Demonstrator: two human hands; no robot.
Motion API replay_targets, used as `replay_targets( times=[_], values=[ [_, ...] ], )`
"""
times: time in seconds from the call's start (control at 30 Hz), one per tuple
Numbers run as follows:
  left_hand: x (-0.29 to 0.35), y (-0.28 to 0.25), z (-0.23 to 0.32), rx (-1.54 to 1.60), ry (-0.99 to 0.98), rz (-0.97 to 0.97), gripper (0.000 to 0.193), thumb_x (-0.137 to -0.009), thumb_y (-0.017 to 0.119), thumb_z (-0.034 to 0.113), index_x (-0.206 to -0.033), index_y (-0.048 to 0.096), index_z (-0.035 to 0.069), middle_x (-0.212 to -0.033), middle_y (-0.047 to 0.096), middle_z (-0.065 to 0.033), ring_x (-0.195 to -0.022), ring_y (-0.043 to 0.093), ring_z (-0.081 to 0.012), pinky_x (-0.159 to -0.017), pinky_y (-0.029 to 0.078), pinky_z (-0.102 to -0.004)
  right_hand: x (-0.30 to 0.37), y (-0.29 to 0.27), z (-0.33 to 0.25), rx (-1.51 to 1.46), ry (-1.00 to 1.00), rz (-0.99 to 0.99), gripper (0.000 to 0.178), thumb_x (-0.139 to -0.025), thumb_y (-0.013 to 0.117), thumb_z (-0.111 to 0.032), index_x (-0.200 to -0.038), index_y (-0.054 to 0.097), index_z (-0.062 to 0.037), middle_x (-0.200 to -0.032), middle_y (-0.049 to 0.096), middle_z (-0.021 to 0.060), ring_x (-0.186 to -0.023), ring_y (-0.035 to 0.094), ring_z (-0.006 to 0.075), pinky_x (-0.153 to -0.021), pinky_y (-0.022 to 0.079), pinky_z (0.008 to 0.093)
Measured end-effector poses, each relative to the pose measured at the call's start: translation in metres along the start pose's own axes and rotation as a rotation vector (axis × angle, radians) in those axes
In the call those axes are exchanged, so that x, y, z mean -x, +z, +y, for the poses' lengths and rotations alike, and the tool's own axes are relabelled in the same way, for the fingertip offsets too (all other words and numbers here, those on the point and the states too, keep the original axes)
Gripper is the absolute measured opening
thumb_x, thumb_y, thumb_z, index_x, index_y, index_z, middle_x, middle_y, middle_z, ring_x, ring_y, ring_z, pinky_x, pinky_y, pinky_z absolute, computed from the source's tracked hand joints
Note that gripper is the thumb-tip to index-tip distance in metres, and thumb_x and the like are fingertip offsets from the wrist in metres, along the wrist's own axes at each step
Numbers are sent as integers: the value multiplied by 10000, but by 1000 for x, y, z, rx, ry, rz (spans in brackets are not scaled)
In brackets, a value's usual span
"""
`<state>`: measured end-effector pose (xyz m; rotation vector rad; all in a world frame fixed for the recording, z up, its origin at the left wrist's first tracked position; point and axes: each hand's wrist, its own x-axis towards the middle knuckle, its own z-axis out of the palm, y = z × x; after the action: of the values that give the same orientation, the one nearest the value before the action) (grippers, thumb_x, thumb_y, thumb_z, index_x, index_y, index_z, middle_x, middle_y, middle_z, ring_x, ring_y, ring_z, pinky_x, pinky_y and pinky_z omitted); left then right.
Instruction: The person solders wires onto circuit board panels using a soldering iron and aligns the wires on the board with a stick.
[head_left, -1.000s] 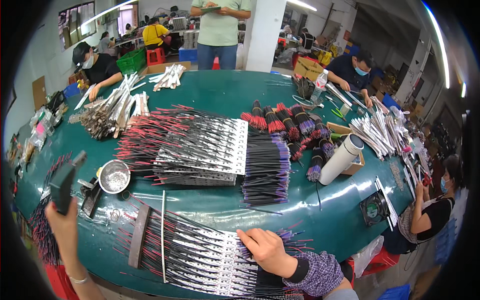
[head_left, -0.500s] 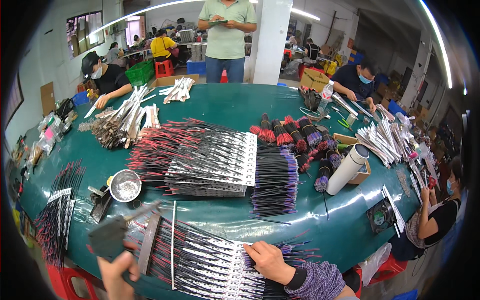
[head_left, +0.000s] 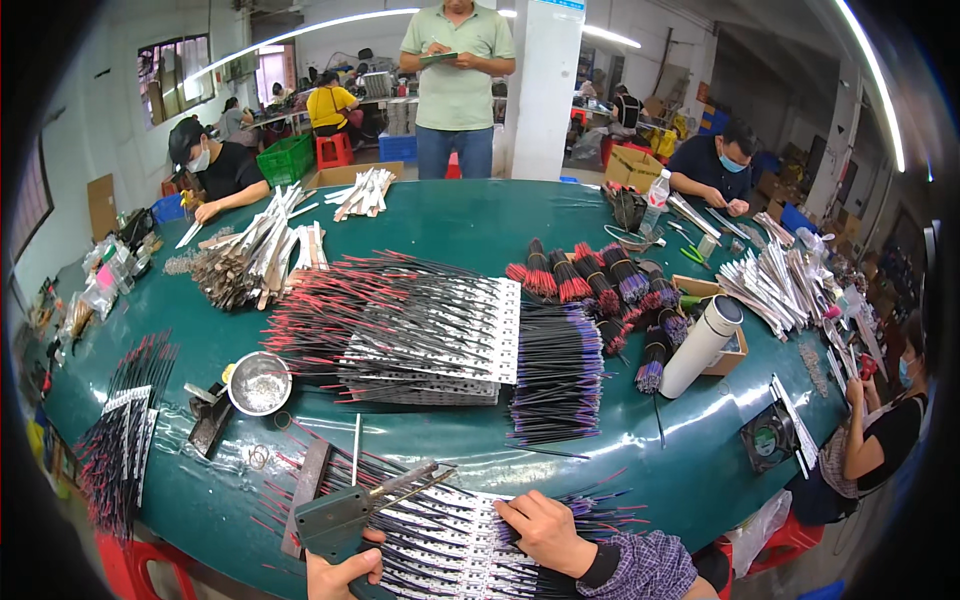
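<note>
My left hand [head_left: 343, 572] is wrapped round the grip of a dark green soldering gun [head_left: 335, 520]. Its metal nose points up and right over white strip boards [head_left: 455, 530] lined with black wires. Fingers curled, my right hand [head_left: 545, 532] rests at the boards' right part, beside black and purple wires [head_left: 595, 505]; what its fingertips pinch is too small to make out. Left of the boards, a flat metal bar [head_left: 308, 490] lies across the red-tipped wires. A thin white strip [head_left: 356, 450] shows behind the gun.
Beyond stand a stack of wired white boards [head_left: 440, 330], a black-purple wire pile [head_left: 555, 370], wire bundles [head_left: 600, 275] and a white flask [head_left: 702, 345]. A metal bowl [head_left: 259, 383] and small fan [head_left: 768, 437] flank them. Several people sit or stand around the green table [head_left: 470, 220].
My left hand has brought the soldering gun right and down, from beside the metal bar to over the boards. My right hand stays at the same part of the boards.
</note>
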<state>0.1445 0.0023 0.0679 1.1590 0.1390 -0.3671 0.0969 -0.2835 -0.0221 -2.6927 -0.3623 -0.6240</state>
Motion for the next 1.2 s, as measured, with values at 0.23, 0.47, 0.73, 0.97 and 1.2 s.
replay_targets(
  times=[0.23, 0.47, 0.73, 0.97, 1.2],
  values=[
    [6, 12, -15, -87, -55, 45, 273, -798, 749, -42, -1054, 653, -33, -742, 640, -67, -521, 555, -128, -482, 434, -236, 3, 5, 3, -2, -12, 1, 561, -574, 681, 34, -1126, 707, -64, -910, 644, 24, -814, 617, 220, -669, 521, 322],
    [10, 12, -28, -109, -51, 32, 264, -800, 764, -56, -1039, 655, -30, -726, 636, -65, -531, 567, -134, -493, 414, -242, 3, 2, 4, -40, -14, 22, 578, -549, 697, 31, -1118, 707, -73, -901, 641, 25, -801, 621, 222, -669, 522, 333],
    [11, 6, -43, -224, -27, 56, 248, -787, 813, -23, -1002, 688, -29, -727, 666, -62, -529, 574, -121, -492, 432, -243, 3, 1, 5, -55, -11, 0, 560, -545, 684, 38, -1096, 710, -60, -893, 647, 34, -784, 622, 228, -670, 526, 339],
    [10, 10, -47, -180, -27, 93, 254, -773, 822, -45, -989, 689, -35, -721, 668, -69, -522, 575, -125, -484, 442, -250, -2, 1, 5, -37, -27, 23, 427, -643, 645, -7, -1064, 693, -57, -836, 571, 23, -770, 593, 204, -630, 497, 322],
    [16, 12, -48, -198, -37, 91, 251, -783, 823, -27, -991, 683, -36, -729, 668, -71, -523, 575, -125, -483, 443, -249, 1, 1, 3, -43, -22, 37, 418, -653, 638, 4, -1063, 697, -51, -852, 581, 32, -777, 593, 209, -634, 500, 324]
  ],
)
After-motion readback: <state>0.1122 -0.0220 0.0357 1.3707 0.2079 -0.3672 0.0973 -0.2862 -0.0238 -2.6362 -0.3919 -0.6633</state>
